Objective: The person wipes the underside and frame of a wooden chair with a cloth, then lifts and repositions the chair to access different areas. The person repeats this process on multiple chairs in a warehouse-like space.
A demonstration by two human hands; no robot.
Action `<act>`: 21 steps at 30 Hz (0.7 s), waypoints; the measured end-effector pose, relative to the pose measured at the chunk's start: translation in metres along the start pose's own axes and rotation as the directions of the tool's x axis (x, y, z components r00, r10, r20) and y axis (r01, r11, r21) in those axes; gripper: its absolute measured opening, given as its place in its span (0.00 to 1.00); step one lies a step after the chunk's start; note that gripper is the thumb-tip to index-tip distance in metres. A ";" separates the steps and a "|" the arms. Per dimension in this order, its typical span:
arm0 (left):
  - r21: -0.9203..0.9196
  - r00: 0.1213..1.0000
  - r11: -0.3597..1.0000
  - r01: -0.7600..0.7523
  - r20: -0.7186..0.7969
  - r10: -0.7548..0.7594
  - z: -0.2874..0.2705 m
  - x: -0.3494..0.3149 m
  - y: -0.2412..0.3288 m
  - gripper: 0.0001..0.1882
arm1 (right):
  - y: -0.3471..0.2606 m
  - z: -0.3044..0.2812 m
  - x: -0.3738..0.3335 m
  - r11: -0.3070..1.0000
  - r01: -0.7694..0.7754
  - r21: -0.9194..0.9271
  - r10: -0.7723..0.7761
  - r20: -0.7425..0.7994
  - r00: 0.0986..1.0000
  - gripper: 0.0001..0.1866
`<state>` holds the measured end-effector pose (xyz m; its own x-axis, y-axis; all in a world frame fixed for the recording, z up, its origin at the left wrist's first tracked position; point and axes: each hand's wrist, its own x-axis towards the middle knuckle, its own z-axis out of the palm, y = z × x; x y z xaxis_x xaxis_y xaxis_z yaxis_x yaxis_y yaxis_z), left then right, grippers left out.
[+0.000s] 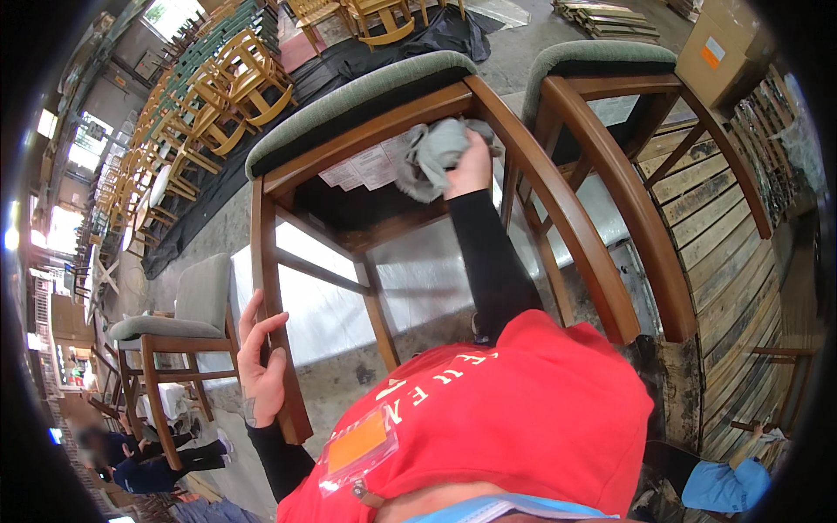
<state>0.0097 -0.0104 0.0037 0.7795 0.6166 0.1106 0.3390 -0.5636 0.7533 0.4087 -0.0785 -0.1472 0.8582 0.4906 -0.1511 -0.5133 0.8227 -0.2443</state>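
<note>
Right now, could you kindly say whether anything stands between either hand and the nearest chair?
Yes, at the right hand: the grey cloth it grips lies between it and the chair's underside. Nothing visible separates the left hand from the wooden leg beside it.

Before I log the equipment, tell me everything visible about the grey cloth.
The grey cloth looks soft and fabric-like, bunched into a crumpled wad, paler in the middle, darker at its lower left. The right grip holds its right side, in front of the underside of the nearest chair; whether cloth and chair touch is unclear.
</note>
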 end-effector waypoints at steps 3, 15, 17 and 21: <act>-0.004 1.000 1.000 0.019 -0.007 -0.019 -0.001 -0.001 -0.001 0.26 | 0.053 0.019 -0.032 0.838 0.219 -0.500 -0.262 -0.017 0.965 0.10; 0.087 1.000 0.996 -0.007 0.019 0.005 -0.003 0.001 0.000 0.25 | 0.020 -0.026 -0.005 -0.041 0.625 -0.779 -0.537 0.545 0.644 0.14; 0.119 0.998 0.992 -0.050 0.037 0.046 -0.002 0.005 0.000 0.25 | 0.009 -0.028 -0.004 0.220 0.563 -0.797 -0.607 0.340 0.719 0.11; 0.050 0.994 0.995 -0.086 0.068 0.082 0.003 0.017 0.001 0.27 | 0.020 -0.014 -0.004 -0.254 0.538 -0.804 -0.628 0.560 0.540 0.17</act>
<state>0.0249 -0.0014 0.0044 0.8385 0.5297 0.1279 0.2968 -0.6408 0.7080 0.3947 -0.0679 -0.1652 0.7885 -0.0905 0.6083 0.5886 -0.1757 -0.7891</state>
